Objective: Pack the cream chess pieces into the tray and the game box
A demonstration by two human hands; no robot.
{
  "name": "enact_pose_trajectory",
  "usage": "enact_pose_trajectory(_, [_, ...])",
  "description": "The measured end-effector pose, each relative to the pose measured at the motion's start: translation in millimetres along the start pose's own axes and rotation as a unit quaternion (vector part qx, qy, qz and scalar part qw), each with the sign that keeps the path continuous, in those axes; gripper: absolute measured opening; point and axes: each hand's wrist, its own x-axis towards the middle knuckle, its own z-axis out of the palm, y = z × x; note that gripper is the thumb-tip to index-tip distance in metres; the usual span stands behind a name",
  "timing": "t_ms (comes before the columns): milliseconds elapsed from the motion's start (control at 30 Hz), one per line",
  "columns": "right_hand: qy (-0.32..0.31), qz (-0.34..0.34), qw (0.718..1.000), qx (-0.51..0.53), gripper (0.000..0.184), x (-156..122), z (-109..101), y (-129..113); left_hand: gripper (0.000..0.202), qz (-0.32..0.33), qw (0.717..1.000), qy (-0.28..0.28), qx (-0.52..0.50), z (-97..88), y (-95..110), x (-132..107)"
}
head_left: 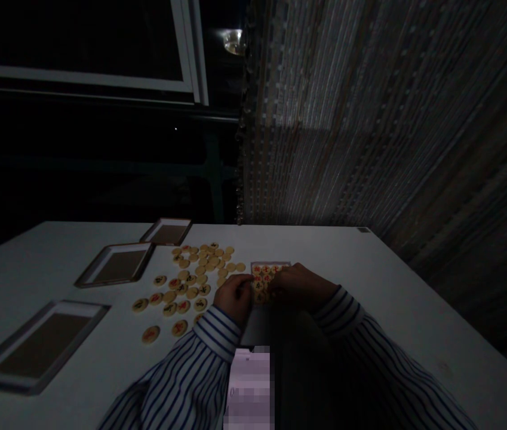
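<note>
Discs, tan and round with red or black characters on some [191, 292], lie loose on the flat white bench [396, 340], left of a small shallow rectangular tray with a pale rim [271, 263]. Inside that tray, further tan discs [257, 286] sit in rows, red-marked ones far and black-marked ones near. The left hand [235, 297], fingers curled, is at the tray's left edge; the right hand [298, 286] bends over its right side, fingers curled down. I cannot tell whether either grips a disc. Three brown-floored rectangular trays [47, 345] lie farther left, one behind another.
</note>
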Motion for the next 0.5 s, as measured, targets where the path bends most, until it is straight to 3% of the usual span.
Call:
enact_pose_trajectory(267, [0.006,0.007,1.000,0.021,0.022,-4.1,-2.6,6.2,0.023,0.012,1.000,0.006,0.006,-0.2,0.2,-1.0])
enact_pose_trajectory(500, [-0.005,0.038,0.999,0.019,0.025,-8.4,2.1,19.3,0.023,0.096,0.992,0.001,0.086,-0.1,-6.6,0.0])
